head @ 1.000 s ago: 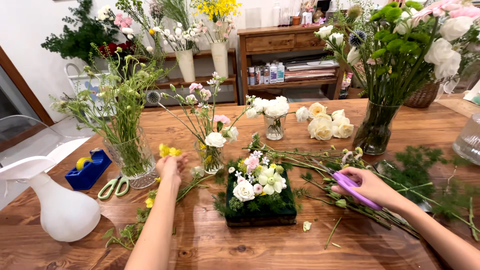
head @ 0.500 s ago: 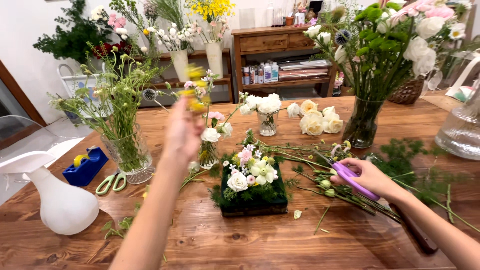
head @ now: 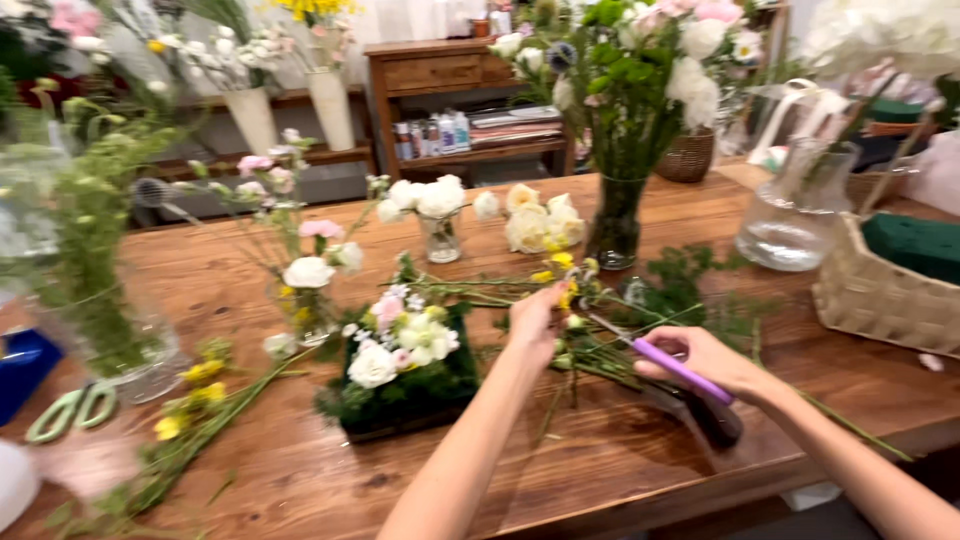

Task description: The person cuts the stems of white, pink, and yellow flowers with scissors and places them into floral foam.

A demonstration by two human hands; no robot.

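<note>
My left hand [head: 532,322] holds a stem of small yellow flowers [head: 562,268] over the wooden table, just right of the flower arrangement [head: 405,365], a dark green block topped with white and pink blooms. My right hand [head: 710,362] grips purple-handled scissors [head: 668,364], whose blades point left toward the stem near my left hand. Cut green stems [head: 600,345] lie between the two hands.
Glass vases of flowers [head: 618,130] stand at the back and at the left [head: 100,290]. A glass jug [head: 790,215] and a woven basket with green foam [head: 890,285] sit at the right. Green scissors [head: 65,410] and loose yellow flowers [head: 195,400] lie at the left.
My left hand picked the yellow flowers up at the left, lifted them and carried them right, down to the scissors. The view has shifted right.
</note>
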